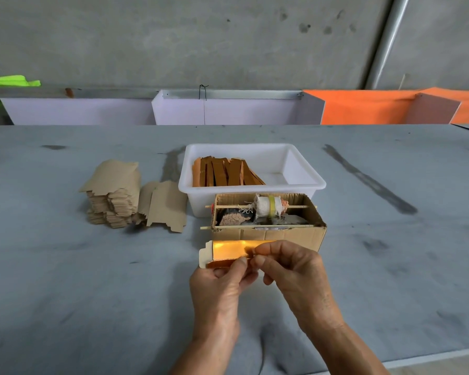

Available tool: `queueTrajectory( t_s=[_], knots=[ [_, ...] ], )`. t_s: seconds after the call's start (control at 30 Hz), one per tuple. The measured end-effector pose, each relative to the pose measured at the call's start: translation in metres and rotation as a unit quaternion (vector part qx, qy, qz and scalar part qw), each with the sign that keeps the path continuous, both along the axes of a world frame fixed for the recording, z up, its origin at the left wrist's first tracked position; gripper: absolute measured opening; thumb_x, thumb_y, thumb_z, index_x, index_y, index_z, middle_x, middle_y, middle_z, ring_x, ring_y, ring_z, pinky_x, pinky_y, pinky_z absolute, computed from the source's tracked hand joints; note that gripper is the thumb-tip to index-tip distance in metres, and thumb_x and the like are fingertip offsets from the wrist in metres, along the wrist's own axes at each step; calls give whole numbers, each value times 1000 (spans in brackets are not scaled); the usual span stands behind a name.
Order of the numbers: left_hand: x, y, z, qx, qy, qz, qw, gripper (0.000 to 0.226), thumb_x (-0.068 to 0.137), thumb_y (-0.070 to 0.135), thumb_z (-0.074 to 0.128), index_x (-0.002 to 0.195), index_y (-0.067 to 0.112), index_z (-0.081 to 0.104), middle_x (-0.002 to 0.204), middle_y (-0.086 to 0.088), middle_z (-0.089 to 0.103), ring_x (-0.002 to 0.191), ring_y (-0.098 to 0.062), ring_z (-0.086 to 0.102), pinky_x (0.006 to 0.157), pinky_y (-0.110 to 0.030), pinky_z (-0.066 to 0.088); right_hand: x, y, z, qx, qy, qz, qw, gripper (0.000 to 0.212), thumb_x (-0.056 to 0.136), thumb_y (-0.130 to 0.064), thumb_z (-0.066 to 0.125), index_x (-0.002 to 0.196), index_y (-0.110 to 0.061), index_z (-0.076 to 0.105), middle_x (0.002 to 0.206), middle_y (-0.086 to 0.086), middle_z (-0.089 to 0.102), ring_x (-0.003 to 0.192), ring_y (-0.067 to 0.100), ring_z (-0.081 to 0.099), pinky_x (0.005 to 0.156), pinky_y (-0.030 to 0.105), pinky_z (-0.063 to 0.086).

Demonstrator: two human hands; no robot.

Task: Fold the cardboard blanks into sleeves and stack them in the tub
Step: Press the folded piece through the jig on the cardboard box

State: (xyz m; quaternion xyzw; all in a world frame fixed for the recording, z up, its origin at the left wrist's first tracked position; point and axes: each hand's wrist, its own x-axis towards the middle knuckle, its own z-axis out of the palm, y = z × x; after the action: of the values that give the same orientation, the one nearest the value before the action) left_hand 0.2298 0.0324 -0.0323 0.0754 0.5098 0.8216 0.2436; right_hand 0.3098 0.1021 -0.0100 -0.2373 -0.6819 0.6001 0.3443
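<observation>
Gold-faced cardboard blank (228,251) pinched by left hand (222,282) and right hand (290,269), long axis left-right, just near brown cardboard box (282,235); open grey worktop (92,293) left and right.

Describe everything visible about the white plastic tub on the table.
The white plastic tub is a rectangular, open-topped bin with a rolled rim and sloping walls, sitting upright on the grey table. Its left half holds orange-brown folded cardboard sleeves standing on edge; its right half shows bare floor. An open brown cardboard box stands against its near wall. Neither hand touches it.
</observation>
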Motion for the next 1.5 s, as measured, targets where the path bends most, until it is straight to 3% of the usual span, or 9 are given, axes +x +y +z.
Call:
queueTrajectory(
  t_s=[0.13,0.53,0.83,0.97,1.13,1.23,1.4,1.5],
  knots=[
    [0,0,1,3,-5,2,1000,8,81,-12,61,87,-9,65,70,-20,69,64,-29,69,56,-29,56,0,0,1,4,-27,3,1000,15,80,3,68,79,-12,72,63,2,69,48,5,54,51,16,47],
    [0,-2,1,-8,18,-1,1000,17,81,-12,61,72,1,68,67,-17,69,62,-25,69,59,-31,58,-1,0,5,-3,-85,-8,996,18,81,-1,70,78,-18,73,60,-3,69,46,3,52,49,13,45],
    [3,-4,4,4,13,-18,1000,10,81,-12,61,81,-5,68,72,-19,70,66,-26,69,62,-29,57,0,5,17,-64,-132,15,989,17,82,2,66,77,-13,73,55,-3,66,44,3,52,40,11,37],
    [6,-3,7,6,-13,-26,1000,31,82,-12,58,62,7,72,66,-12,69,61,-21,67,59,-27,57,0,7,23,-77,-158,25,984,12,80,1,69,79,-11,72,55,-1,65,43,5,52,40,10,37],
    [9,1,7,-23,-78,-2,997,8,77,-9,67,75,-1,67,63,-11,67,59,-23,64,55,-28,58,1,4,26,-47,-189,44,980,15,79,4,67,77,-10,72,54,-3,64,43,2,52,40,9,36],
    [8,2,5,-40,-120,-8,992,7,74,-7,70,77,-2,66,59,-9,66,51,-17,62,47,-23,54,1,3,25,-49,-211,45,975,13,79,3,67,80,-10,70,59,2,65,43,1,53,40,8,36],
    [6,3,-3,-65,-182,-18,981,21,75,0,72,95,-4,65,88,-18,67,68,-23,64,43,-18,50,0,1,23,-35,-249,40,967,24,79,1,70,94,-13,59,70,11,67,41,3,55,39,10,36],
    [7,3,-6,-73,-204,2,976,16,75,0,73,89,3,65,92,-18,68,71,-24,64,43,-19,51,-1,-3,19,-12,-275,20,961,39,76,-2,74,106,-16,52,74,10,69,46,6,60,42,15,43]
  ],
)
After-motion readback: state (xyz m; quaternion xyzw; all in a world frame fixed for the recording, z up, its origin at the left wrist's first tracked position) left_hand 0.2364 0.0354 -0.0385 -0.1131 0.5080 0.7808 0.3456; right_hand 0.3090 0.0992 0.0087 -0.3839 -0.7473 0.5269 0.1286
